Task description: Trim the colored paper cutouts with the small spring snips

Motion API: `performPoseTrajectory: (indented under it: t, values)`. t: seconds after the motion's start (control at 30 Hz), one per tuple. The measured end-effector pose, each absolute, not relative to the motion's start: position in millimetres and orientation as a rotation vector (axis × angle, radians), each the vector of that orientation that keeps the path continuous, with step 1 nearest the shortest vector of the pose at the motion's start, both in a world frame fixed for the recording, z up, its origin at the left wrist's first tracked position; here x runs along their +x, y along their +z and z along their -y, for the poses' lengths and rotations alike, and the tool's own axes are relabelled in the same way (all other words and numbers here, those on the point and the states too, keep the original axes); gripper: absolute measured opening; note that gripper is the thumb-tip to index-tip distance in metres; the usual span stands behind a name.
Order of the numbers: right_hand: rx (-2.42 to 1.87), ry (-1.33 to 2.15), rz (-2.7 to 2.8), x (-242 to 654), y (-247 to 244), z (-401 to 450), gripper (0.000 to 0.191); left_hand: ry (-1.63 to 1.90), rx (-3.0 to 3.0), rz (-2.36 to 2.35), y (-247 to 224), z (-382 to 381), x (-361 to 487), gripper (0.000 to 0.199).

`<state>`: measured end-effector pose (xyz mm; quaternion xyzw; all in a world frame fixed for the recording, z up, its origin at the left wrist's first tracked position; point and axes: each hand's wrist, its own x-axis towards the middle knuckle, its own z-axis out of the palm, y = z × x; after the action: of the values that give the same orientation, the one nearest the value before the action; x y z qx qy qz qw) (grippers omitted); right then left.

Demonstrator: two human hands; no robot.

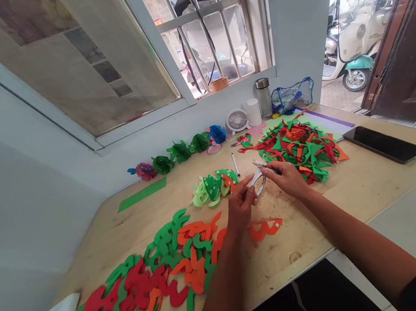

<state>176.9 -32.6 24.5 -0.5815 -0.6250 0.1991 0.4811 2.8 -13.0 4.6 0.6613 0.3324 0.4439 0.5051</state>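
Observation:
My left hand (240, 204) is closed around a roll of white tape (254, 179), its fingers pinching near the roll's edge. In my right hand (287, 179) is a pair of scissors (260, 164), with the blades pointing left just above the tape. Below the hands lies an orange paper cutout (266, 229) bearing small white squares. Left of the tape sits a small cluster of green cutouts (212, 187) with similar white squares. A white pen (235, 164) lies just beyond my left hand.
Red, green and orange wavy cutouts (134, 286) spread over the table's left front. A heap of paper scraps (303, 147) lies at right, beside a black phone (384, 143). Paper flowers (180, 151), a small fan (237, 121) and a glass bottle (264, 98) line the wall.

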Motion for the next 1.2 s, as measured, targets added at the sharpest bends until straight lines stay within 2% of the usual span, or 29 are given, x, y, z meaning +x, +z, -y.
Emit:
performPoseTrajectory:
  t: [0.4, 1.2]
  values:
    - [-1.413, 0.506, 1.529, 175.9, 25.4, 33.9, 0.037, 1.180, 1.541, -0.800, 0.5, 12.4, 3.9, 0.048]
    - [-1.423, 0.440, 1.602, 173.4, 28.5, 37.6, 0.039, 1.116, 1.637, -0.775, -0.5, 11.5, 4.4, 0.048]
